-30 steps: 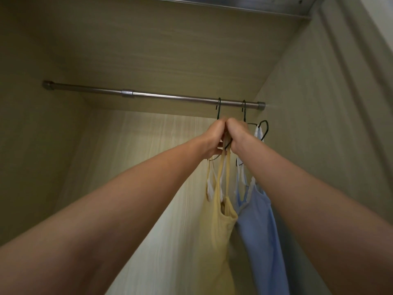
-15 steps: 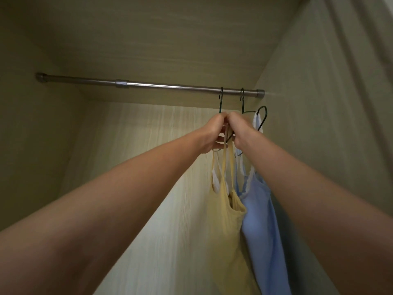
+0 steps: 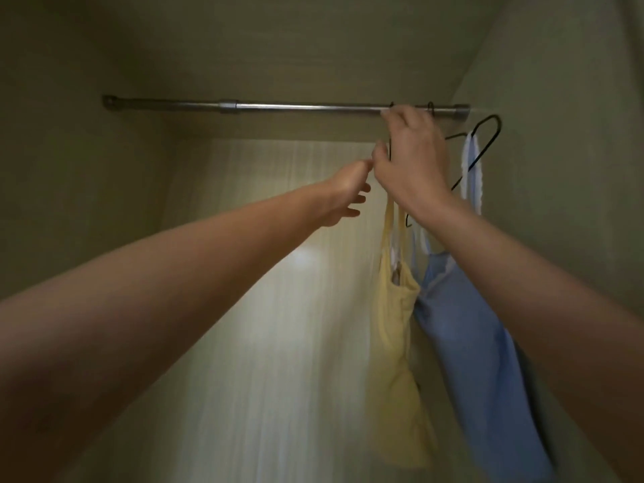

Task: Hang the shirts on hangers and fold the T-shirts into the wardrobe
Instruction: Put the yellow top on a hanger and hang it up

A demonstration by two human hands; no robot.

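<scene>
**Right hand hides the hanger's neck**

Right hand (image 3: 411, 162) curls round the yellow top's (image 3: 397, 329) hanger (image 3: 390, 148) just under the rail (image 3: 296, 107) — hook hidden. Left hand (image 3: 345, 193), fingers loose, holds nothing. Blue top (image 3: 470, 329) hangs right — frame blurred.

The right hand (image 3: 411, 162) hides the yellow top's (image 3: 397, 308) hanger — its grip unclear, blurred.

One head-worn wide-angle view looks from the wardrobe opening inward and upward. The rail (image 3: 285, 107) runs across the upper frame with the ceiling panel above it, near at arm's reach. Both forearms stretch forward from the lower corners. The edges are blurred.
</scene>
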